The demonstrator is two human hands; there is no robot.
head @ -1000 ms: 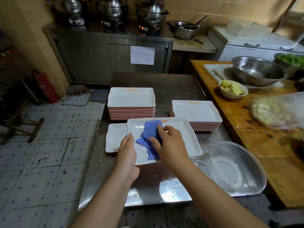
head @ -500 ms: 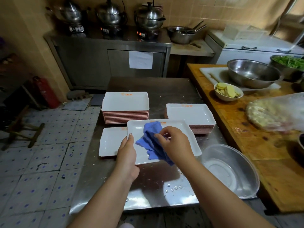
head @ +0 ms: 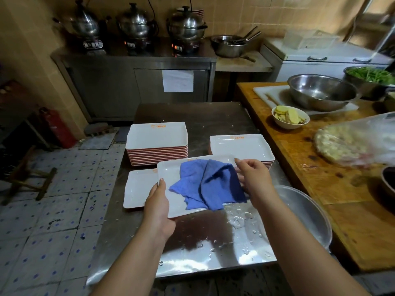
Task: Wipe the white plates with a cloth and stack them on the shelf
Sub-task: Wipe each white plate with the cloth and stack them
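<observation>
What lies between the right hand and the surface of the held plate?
The blue cloth lies on the held plate, between it and the right hand. The left hand grips the plate's near left edge directly, nothing between.

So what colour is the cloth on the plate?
Blue, seen best in the head view: the cloth lies on the white plate.

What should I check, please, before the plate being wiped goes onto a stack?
1. Left hand grips plate at its near left corner: ok.
2. Right hand holds cloth on plate: ok.
3. Plate dry: cannot tell; cloth covers much of it.
4. Left stack top bare: ok.
5. Right stack top bare: ok.
6. Table dry: not ok, droplets near the plate.
</observation>
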